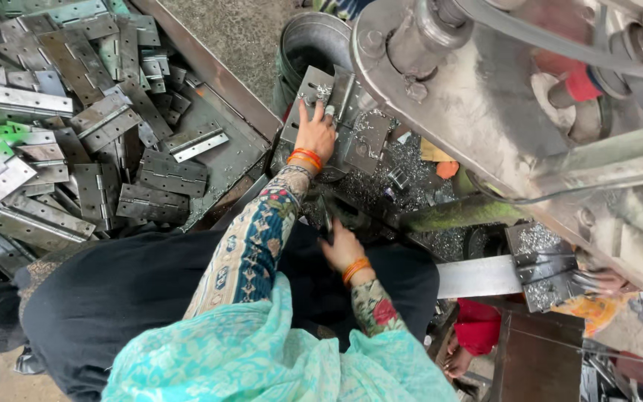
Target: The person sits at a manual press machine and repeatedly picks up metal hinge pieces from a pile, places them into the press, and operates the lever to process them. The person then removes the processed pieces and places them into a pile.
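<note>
A metal hinge plate (320, 93) lies on the bed of a press, near the top middle of the view, dusted with bright metal shavings. The left hand (315, 132) rests flat on it, fingers spread and pressing down, not curled around anything. An orange bangle (306, 158) circles that wrist, above a patterned sleeve (251, 246) in blue, cream and red.

Lower and slightly to the right, the right hand (342, 249) is closed around a dark lever (326, 219) that sticks up just in front of the person's lap. It also wears an orange bangle.

Around the plate, shavings (403, 160) cover the press bed. A round metal bucket (312, 46) stands just behind the plate. The press (478, 97), a large grey machine with a belt and bolts, fills the upper right.

To the left, a shallow tray (221, 78) holds a big heap of grey hinges (76, 134), some open, some folded.

At the right edge, another person's hand (608, 281) touches a metal plate (548, 272) on a steel bar.

A turquoise scarf (262, 357) lies over the wearer's chest at the bottom.
</note>
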